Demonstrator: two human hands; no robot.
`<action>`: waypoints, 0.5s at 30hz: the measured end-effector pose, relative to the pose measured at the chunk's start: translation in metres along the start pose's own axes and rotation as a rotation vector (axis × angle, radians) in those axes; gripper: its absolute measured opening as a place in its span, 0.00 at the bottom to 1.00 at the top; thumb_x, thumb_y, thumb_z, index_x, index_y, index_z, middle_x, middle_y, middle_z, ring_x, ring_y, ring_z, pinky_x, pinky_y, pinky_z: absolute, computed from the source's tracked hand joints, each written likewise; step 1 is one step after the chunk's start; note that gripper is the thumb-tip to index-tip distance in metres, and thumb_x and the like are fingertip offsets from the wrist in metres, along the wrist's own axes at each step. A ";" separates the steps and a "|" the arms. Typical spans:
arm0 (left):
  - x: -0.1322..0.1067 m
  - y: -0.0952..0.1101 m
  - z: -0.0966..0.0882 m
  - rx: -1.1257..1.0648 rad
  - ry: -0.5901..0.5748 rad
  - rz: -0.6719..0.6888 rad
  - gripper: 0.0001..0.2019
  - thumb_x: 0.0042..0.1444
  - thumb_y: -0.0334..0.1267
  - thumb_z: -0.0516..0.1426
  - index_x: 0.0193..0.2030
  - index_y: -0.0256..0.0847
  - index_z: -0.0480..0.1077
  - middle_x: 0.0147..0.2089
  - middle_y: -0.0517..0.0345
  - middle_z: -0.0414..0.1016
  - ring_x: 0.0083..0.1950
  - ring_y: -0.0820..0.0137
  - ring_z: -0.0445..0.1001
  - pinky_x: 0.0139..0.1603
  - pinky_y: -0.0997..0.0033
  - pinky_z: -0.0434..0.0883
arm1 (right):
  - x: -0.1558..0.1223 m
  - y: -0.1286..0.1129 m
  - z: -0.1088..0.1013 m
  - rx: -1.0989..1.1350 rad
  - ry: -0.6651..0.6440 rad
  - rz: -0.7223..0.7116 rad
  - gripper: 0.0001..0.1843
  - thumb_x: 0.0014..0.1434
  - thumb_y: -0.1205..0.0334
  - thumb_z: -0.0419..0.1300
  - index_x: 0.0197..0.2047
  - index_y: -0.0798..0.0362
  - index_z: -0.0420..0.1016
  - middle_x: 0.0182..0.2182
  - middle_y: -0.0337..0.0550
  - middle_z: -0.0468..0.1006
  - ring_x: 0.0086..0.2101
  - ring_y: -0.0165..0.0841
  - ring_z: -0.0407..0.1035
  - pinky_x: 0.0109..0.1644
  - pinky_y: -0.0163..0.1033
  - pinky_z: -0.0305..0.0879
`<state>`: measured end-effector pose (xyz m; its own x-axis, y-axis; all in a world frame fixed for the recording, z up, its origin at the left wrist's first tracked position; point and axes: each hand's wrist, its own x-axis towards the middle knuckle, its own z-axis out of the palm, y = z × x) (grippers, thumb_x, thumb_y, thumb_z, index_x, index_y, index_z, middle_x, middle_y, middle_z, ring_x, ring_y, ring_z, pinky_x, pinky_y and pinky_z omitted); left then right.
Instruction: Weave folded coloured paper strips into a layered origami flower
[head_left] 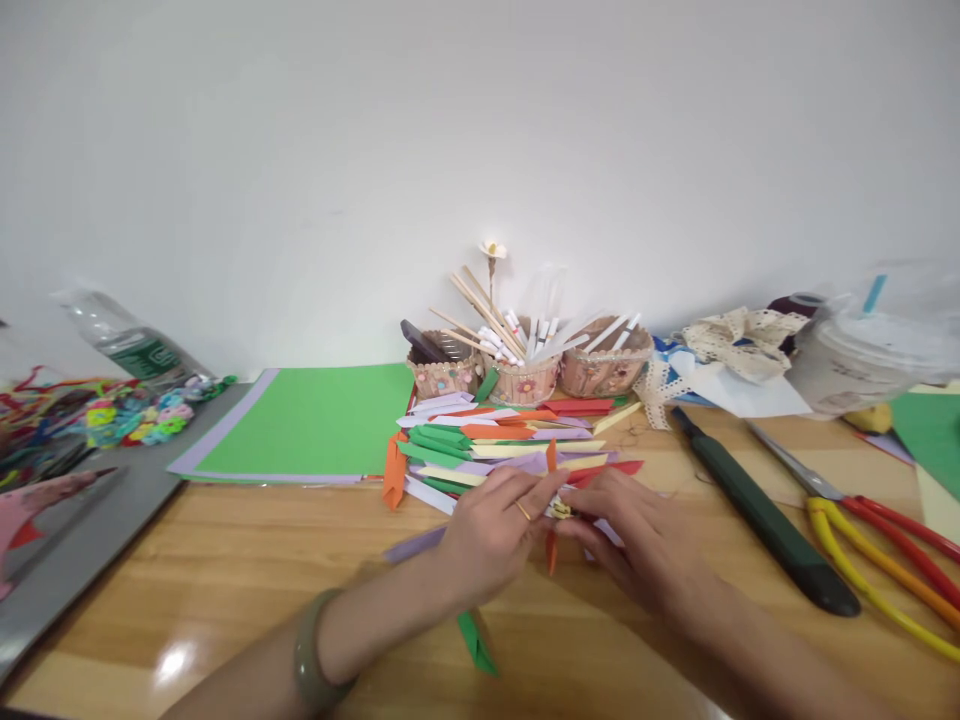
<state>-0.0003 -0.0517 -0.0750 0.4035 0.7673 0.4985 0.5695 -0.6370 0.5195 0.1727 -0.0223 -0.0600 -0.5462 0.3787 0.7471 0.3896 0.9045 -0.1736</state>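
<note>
My left hand [491, 535] and my right hand [637, 540] meet over the wooden table [247, 570], fingers pinched together on a small folded paper piece [559, 508] made of coloured strips. An orange strip [551, 550] sticks out above and below the hands, a green strip [476, 640] pokes out beneath my left wrist, and a lilac strip [416, 545] lies under the left hand. Just behind the hands lies a pile of folded paper strips [495, 445] in green, orange, yellow, red and white. A green bangle sits on my left wrist.
Green paper sheets [307, 420] lie at the back left. Three small baskets [525, 375] hold sticks and pens. A dark green cutter [765, 515] and red-and-yellow scissors [870, 530] lie to the right, with lace ribbon [735, 335] and a plastic cup [855, 365] behind. A grey tray [75, 520] with colourful bits stands left.
</note>
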 end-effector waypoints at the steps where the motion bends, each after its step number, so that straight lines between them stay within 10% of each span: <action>1: 0.000 0.000 0.000 0.016 0.007 0.017 0.23 0.58 0.30 0.46 0.61 0.38 0.57 0.43 0.43 0.74 0.45 0.62 0.69 0.47 0.62 0.65 | 0.000 0.000 0.000 -0.004 0.007 -0.007 0.02 0.61 0.63 0.51 0.37 0.52 0.63 0.21 0.39 0.70 0.22 0.31 0.63 0.24 0.34 0.61; 15: 0.002 -0.003 0.003 0.399 0.151 0.249 0.28 0.54 0.28 0.49 0.63 0.28 0.47 0.40 0.43 0.75 0.42 0.61 0.71 0.40 0.61 0.71 | 0.003 -0.001 0.002 -0.066 -0.054 -0.058 0.04 0.61 0.70 0.50 0.33 0.54 0.62 0.21 0.40 0.68 0.23 0.31 0.58 0.26 0.35 0.57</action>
<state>0.0013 -0.0479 -0.0777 0.4710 0.5570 0.6840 0.7107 -0.6989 0.0797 0.1693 -0.0214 -0.0587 -0.6076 0.3373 0.7190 0.4027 0.9112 -0.0871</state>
